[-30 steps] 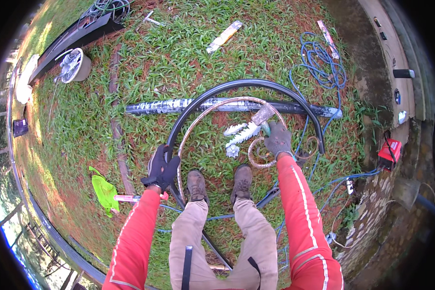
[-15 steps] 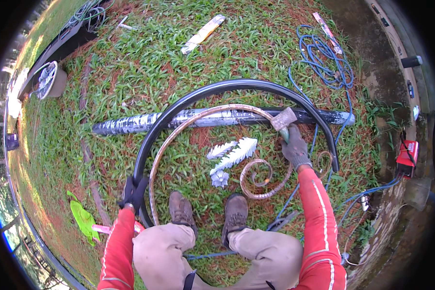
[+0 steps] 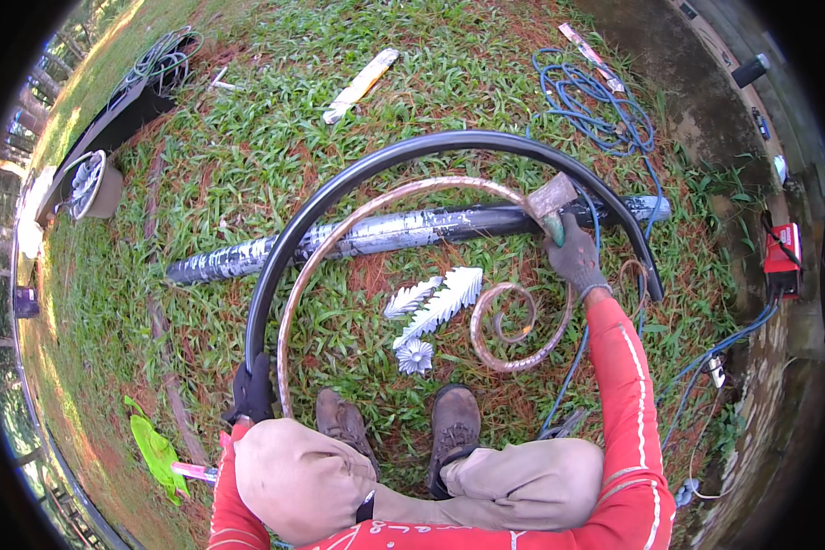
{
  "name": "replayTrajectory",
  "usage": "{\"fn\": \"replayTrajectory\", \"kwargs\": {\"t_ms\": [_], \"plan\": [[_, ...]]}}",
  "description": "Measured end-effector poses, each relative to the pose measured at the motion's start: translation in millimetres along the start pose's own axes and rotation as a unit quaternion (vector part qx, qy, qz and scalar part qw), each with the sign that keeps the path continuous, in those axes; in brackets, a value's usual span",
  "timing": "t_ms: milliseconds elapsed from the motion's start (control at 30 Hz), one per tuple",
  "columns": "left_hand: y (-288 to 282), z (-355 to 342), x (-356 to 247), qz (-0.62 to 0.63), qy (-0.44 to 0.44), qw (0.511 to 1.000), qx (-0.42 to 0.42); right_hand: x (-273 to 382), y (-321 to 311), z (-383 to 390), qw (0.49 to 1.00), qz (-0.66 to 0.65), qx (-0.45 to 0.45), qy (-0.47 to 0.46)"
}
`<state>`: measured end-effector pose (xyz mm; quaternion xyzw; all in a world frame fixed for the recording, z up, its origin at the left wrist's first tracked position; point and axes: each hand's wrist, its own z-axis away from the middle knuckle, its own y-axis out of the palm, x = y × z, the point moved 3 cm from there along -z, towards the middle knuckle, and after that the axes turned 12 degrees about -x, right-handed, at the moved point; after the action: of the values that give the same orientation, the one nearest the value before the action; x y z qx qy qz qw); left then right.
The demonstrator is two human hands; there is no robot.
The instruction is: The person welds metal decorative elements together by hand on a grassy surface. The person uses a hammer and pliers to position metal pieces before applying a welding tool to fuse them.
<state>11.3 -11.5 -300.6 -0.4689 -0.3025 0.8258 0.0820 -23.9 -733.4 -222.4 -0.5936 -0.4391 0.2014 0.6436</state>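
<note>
My left hand (image 3: 253, 390), in a dark glove, is closed round the lower left part of a black curved tube (image 3: 467, 139) that arches over the grass. My right hand (image 3: 577, 257), in a grey glove, grips the green handle of a hammer (image 3: 552, 194) with a worn metal head. That head sits just inside the arch, over a thick black pipe (image 3: 412, 231) with patchy white paint; whether it touches anything I cannot tell. Inside the arch lies a rusty scrolled metal bar (image 3: 344, 240). Silver leaf ornaments (image 3: 447, 298) and a silver flower ornament (image 3: 414, 357) rest within its curve.
A coiled blue hose (image 3: 596, 110) lies at the far right, near a long packet (image 3: 362, 87). By the wall stands a red machine (image 3: 782, 249) with cables. A bucket (image 3: 99, 188) is at the left, and a bright green cloth (image 3: 154, 458) lies nearer me.
The hammer has shifted slightly up and right with my right hand. My left hand sits lower in view, still on the tube. More of my torso shows and the view has turned a little.
</note>
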Motion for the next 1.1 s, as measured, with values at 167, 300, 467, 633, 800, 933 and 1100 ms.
{"fn": "replayTrajectory", "kwargs": {"t_ms": [167,300,467,633,800,933,1100], "plan": [[33.6,-19.7,-32.9,-0.031,0.011,0.999,0.034,-27.5,1.7,-14.5,0.999,0.003,-0.047,0.015],[50.1,-42.4,-43.8,-0.063,0.028,0.997,0.017,-27.1,8.5,-28.8,0.997,0.004,-0.051,0.051],[45.2,-36.1,-83.9,-0.203,0.331,0.916,-0.102,-34.9,3.9,-25.8,0.997,-0.032,-0.051,0.049],[115.6,71.4,-237.0,-0.162,0.654,0.732,0.101,-16.0,-42.1,7.5,0.985,-0.070,-0.138,0.080],[245.4,136.6,-224.4,-0.246,0.559,0.677,0.411,36.1,-80.7,47.1,0.956,-0.164,-0.211,0.117],[304.7,135.5,-205.0,-0.290,0.553,0.670,0.400,46.9,-83.0,77.5,0.953,-0.208,-0.171,0.137],[307.7,131.9,-200.0,-0.288,0.502,0.717,0.390,32.4,-71.5,118.8,0.957,-0.195,-0.151,0.150]]}}
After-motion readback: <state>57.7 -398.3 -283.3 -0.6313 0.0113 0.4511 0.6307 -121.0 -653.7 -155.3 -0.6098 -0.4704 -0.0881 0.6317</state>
